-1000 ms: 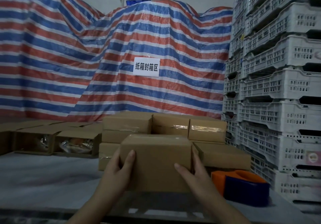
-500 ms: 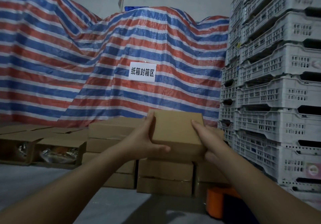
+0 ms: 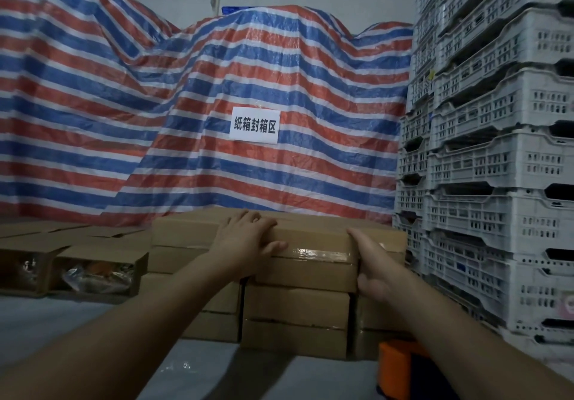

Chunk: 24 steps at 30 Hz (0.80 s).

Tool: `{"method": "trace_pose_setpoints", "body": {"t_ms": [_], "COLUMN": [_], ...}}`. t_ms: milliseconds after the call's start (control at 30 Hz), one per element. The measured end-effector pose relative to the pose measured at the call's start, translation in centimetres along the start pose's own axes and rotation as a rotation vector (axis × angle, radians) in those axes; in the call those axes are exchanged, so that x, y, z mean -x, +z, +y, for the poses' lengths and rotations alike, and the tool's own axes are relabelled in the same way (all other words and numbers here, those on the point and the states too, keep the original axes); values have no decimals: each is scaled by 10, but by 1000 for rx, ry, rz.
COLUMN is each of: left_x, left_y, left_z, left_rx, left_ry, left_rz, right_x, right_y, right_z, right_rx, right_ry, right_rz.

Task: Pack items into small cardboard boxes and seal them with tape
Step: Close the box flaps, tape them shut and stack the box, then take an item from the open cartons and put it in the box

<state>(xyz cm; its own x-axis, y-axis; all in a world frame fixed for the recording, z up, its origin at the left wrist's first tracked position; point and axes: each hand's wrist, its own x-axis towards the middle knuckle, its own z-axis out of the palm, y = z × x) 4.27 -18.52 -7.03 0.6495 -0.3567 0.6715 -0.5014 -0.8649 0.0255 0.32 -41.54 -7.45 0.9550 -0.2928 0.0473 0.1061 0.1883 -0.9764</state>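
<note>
Dim, flat indoor light, bluish cast; source not visible. Shadows soft: dark gaps between stacked boxes (image 3: 295, 306), murky interior of open boxes (image 3: 96, 263) at lower left. Glare only on tape strip (image 3: 320, 253) at centre and faintly on plastic wrap inside open boxes. Wide-angle distortion: crates (image 3: 497, 157) at right edge lean and bow inward. Forearms at bottom edge soft, slightly blurred. Tarp (image 3: 186, 104) and sign (image 3: 254, 125) at centre reasonably sharp. Fine grain, compression smear in dark lower corners.
</note>
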Motion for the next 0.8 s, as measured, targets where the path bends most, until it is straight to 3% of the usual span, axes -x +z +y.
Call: {"method": "trace_pose_setpoints", "body": {"t_ms": [233,333,433,500,633,800], "left_x": [1,8,23,34,53,80], "left_y": [7,3,-12,-25,-47,-60], "left_z": [3,6,-4,-19,-62,-122], "left_rx": [-5,12,61,32,58,122], "left_ry": [-128,-102,-34,-6,-82,-135], "left_rz": [126,195,332,402,410,446], "right_x": [-6,-1,10,20,41,53], "right_y": [10,16,20,27,69,158], "right_z": [5,4,-2,-9,-25,-29], "right_rx": [66,263,512,599,738,770], "right_ry": [-36,-83,-336,-539,-813,-1002], "right_rz": [11,91,361,437,326,84]}}
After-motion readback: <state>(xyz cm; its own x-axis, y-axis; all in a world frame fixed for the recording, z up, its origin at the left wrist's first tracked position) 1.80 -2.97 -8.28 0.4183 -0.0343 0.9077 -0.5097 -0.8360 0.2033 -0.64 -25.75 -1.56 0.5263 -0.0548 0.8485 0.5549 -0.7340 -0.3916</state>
